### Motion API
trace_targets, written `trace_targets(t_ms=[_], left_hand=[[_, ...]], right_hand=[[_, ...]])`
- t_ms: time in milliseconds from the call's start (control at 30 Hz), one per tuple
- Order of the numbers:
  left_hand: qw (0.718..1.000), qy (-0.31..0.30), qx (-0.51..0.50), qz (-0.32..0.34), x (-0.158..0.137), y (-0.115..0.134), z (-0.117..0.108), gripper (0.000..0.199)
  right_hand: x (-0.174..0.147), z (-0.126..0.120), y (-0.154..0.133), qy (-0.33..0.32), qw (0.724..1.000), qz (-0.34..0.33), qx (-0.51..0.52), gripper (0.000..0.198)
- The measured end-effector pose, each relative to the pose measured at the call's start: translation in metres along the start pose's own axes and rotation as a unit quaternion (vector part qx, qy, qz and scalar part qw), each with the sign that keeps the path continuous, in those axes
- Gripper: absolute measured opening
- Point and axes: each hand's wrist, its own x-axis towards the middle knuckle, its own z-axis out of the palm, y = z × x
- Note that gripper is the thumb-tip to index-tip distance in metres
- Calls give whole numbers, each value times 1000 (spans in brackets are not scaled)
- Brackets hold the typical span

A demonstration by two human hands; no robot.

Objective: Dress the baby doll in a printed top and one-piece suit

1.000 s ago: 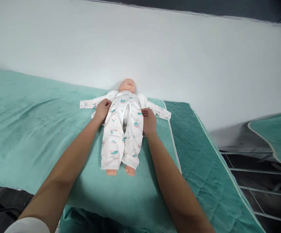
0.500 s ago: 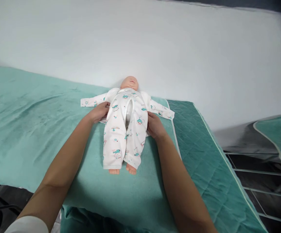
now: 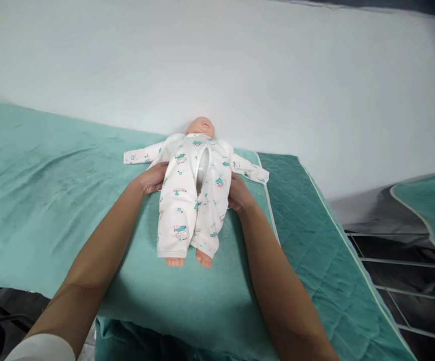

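Observation:
A baby doll (image 3: 199, 126) lies on its back on a light green cover, its head near the wall. It wears a white printed long-sleeved top (image 3: 250, 171) with both sleeves spread out. Over its front lie white printed split-crotch baby trousers (image 3: 178, 200), reaching up to the chest; bare feet (image 3: 174, 261) stick out of the legs. My left hand (image 3: 155, 178) is closed at the left side of the trousers, its fingertips tucked behind the cloth. On the opposite side, my right hand (image 3: 239, 193) grips the trousers' edge, fingers partly hidden under them.
The light green cover (image 3: 70, 190) drapes over the bed. To its right lies a darker quilted pad (image 3: 311, 240). A white wall (image 3: 217, 60) rises behind. Further right are a metal rack (image 3: 398, 265) and another green cloth (image 3: 431, 205).
The trousers and the doll's feet have shifted slightly upward toward the wall. My left hand has slid a little lower along the side; the right stays at nearly the same place.

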Motion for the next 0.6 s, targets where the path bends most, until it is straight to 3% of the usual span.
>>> trace_targets(t_ms=[167, 367, 600], left_hand=[[998, 26, -43, 26, 4, -2, 4, 16], [998, 27, -52, 17, 4, -2, 7, 24], [998, 20, -53, 15, 11, -7, 2, 23]], right_hand=[[4, 2, 5, 17, 1000, 9, 13, 35], [6, 4, 6, 1, 999, 42, 7, 33], [8, 3, 9, -5, 1000, 19, 7, 35]])
